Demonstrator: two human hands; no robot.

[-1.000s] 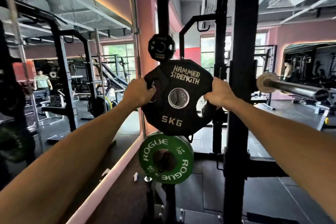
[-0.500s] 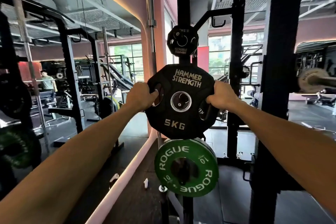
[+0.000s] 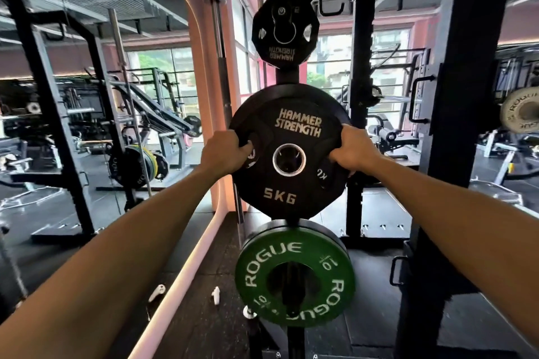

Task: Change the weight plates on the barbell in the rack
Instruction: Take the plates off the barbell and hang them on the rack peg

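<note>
While we compare this moment with the two earlier views, these notes hold:

Change: the 5 kg plate (image 3: pixel 288 151) now sits squarely in front of the storage post, a second black plate rim showing just behind it; earlier it was held left of the upright with the bare sleeve end at far right. The view has swung left and closer.

Meaning: we judge the plate is being slid onto, or drawn off, a storage peg. We cannot tell which, nor whether the peg is through the bore.

Left hand (image 3: pixel 226 151): fingers curled into the left grip slot, holding the plate.

Right hand (image 3: pixel 354 150): fingers curled over the right rim and slot, also gripping the plate.

Plate position: upright, face towards us, between the small plate (image 3: pixel 284 35) above and the green plate (image 3: pixel 294 277) below, its lower edge overlapping the green one's top.

Barbell: only a plate-loaded end (image 3: pixel 522 111) shows at far right, well apart from our hands.

Materials: 5 kg plate matte black, rubbery-looking, faceted rim, cut-out grip slots, bright metal ring at the bore, pale raised lettering.

Green plate: smooth round bumper, thick rim, white lettering marked 10, dark hub.

Small plate: black, many-sided, hung with lettering upside down.

Rack upright (image 3: pixel 466 154): dark square steel, matte.

Floor (image 3: pixel 204 285): dark speckled rubber.
</note>
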